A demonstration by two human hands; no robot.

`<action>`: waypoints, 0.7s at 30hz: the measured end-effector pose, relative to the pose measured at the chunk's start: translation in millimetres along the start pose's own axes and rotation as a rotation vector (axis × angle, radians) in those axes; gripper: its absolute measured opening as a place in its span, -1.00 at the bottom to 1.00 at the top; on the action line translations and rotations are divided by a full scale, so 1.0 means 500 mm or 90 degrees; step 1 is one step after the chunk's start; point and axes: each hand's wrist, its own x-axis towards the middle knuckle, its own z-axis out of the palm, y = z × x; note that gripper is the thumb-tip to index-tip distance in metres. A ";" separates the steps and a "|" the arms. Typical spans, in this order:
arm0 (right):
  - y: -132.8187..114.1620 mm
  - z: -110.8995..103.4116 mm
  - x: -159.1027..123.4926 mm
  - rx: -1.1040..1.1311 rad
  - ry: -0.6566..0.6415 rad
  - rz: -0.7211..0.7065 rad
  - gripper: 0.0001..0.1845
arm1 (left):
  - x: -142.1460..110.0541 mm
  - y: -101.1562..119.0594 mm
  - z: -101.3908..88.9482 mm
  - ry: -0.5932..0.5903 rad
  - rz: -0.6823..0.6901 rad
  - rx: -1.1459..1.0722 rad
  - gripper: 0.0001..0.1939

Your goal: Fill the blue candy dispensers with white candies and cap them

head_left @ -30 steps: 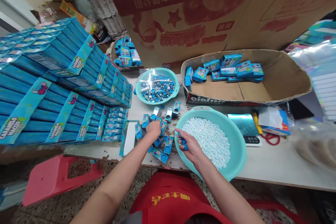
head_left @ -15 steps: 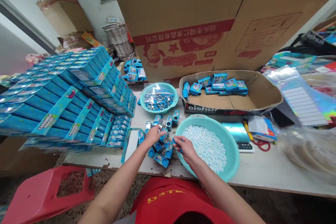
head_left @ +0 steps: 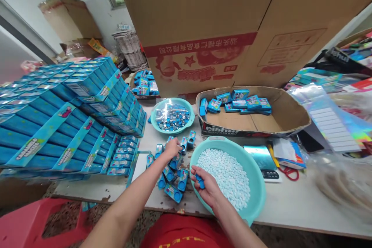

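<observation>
Compared with half a second ago, the whole scene sits slightly lower in the frame; the left hand has shifted to the upper part of the small-box cluster, beside a small upright box just right of the frame's centre line's left side; the right hand, pinched at the fingertips then, now has its palm turned further up, showing more of the blue pieces in its curled fingers.

The left fingers are bent, their tips at that box, but the hand's own back hides the contact; I cannot tell whether they grip it; the right fingers close around the blue pieces, whose number is hard to make out; the red stool is cut off at lower left, and the clear plastic at the right edge is blurred.

The small boxes lie loosely grouped at lower centre, blue with bright printing, several with a round blue well at one end; the right hand rests over the left rim of the large teal basin, which holds pale tablets.
</observation>
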 end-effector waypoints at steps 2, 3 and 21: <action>-0.008 -0.009 -0.008 0.007 0.002 -0.002 -0.85 | 0.035 0.029 -0.003 -0.014 -0.015 0.097 -0.70; -0.011 -0.014 -0.011 0.011 0.006 -0.002 -0.86 | 0.050 0.040 -0.003 -0.034 -0.027 0.140 -0.71; -0.038 0.005 0.041 0.037 0.003 0.007 -0.63 | -0.140 0.030 0.072 0.018 0.316 0.247 -0.71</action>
